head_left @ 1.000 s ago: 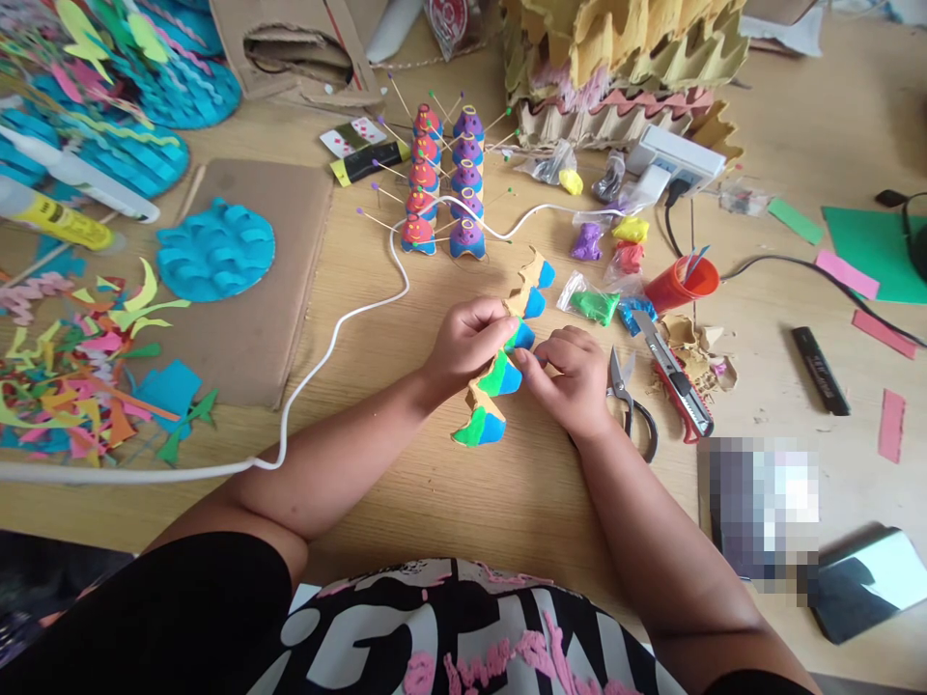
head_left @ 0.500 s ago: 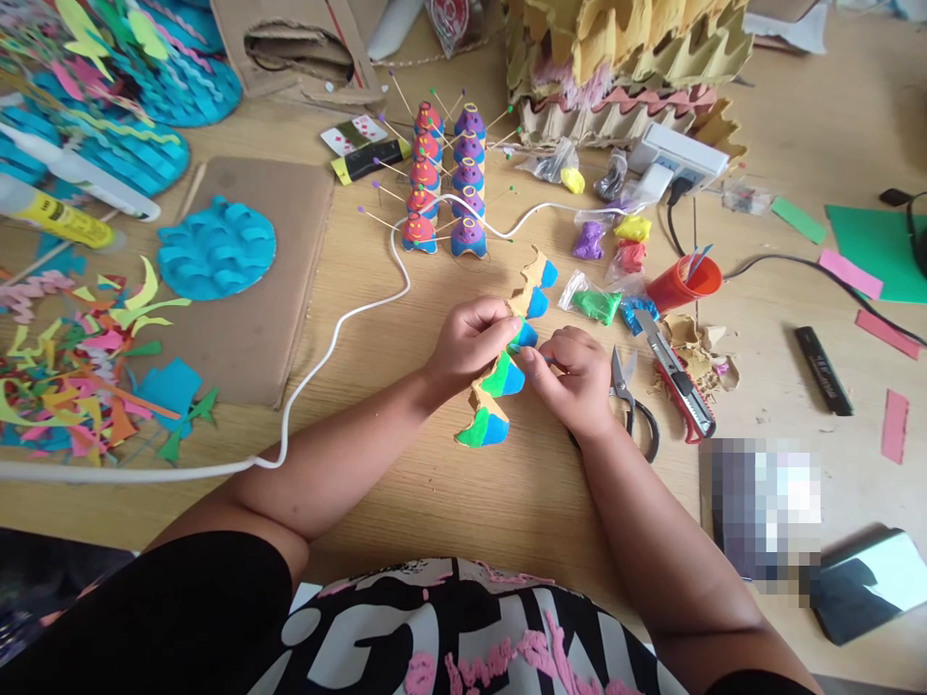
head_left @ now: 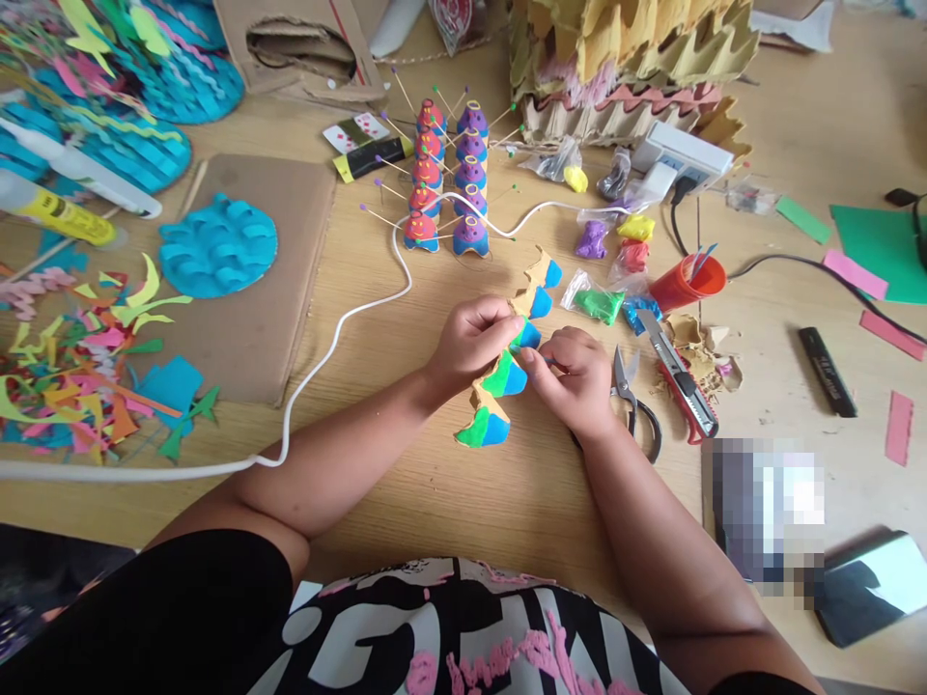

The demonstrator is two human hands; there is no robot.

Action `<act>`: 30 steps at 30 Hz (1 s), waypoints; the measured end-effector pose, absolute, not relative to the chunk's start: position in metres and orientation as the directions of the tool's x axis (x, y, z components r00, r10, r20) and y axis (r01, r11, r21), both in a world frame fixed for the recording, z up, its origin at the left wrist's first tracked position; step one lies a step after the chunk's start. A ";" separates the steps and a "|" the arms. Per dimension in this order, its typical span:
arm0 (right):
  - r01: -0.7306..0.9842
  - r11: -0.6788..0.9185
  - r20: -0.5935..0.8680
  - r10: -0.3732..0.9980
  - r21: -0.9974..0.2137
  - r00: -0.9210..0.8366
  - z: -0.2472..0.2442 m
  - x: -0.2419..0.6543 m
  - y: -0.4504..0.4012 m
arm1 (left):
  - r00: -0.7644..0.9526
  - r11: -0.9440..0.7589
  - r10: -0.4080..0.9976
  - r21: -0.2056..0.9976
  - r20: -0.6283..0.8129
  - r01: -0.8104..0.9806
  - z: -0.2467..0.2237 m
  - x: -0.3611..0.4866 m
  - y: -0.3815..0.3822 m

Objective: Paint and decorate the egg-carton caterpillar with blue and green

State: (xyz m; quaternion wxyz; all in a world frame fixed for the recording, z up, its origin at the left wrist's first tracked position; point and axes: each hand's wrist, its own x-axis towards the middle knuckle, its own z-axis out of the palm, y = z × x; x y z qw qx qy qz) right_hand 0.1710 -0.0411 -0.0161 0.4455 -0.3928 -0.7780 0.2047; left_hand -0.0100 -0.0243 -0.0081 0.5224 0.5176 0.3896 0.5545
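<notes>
A strip of egg-carton cups (head_left: 505, 375) is pinched in my left hand (head_left: 476, 338). Its cups have blue clay on the right side, and the lower ones also carry green clay. My right hand (head_left: 572, 376) is closed around a thin, dark tool (head_left: 554, 362) whose tip is by the middle cups. Beyond the hands stand a row of red-and-blue cup figures (head_left: 421, 230) and a row of purple-and-blue ones (head_left: 470, 235), with pins sticking out. A bag of green clay (head_left: 598, 305) lies right of the strip.
Scissors (head_left: 640, 415), a utility knife (head_left: 681, 378) and an orange cup (head_left: 688, 282) lie or stand to the right. A white cable (head_left: 340, 323) crosses the left side, near cardboard (head_left: 238, 357) and paper scraps (head_left: 94, 386). Egg trays (head_left: 630, 58) are stacked at the back.
The camera view has shifted very slightly. Both hands keep nearly the same hold and place at the strip.
</notes>
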 end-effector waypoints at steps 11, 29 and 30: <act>0.395 0.634 0.601 0.768 -0.665 -0.221 -0.014 0.170 -0.041 | 0.063 -0.091 0.992 0.973 0.107 -0.210 -0.006 -0.009 -0.027; 0.411 0.585 0.522 0.810 -0.699 -0.267 -0.014 0.170 -0.042 | 0.073 -0.093 0.991 0.971 0.111 -0.220 -0.003 -0.010 -0.028; 0.409 0.591 0.526 0.806 -0.696 -0.271 -0.014 0.170 -0.042 | 0.074 -0.088 0.992 0.971 0.107 -0.223 -0.003 -0.010 -0.028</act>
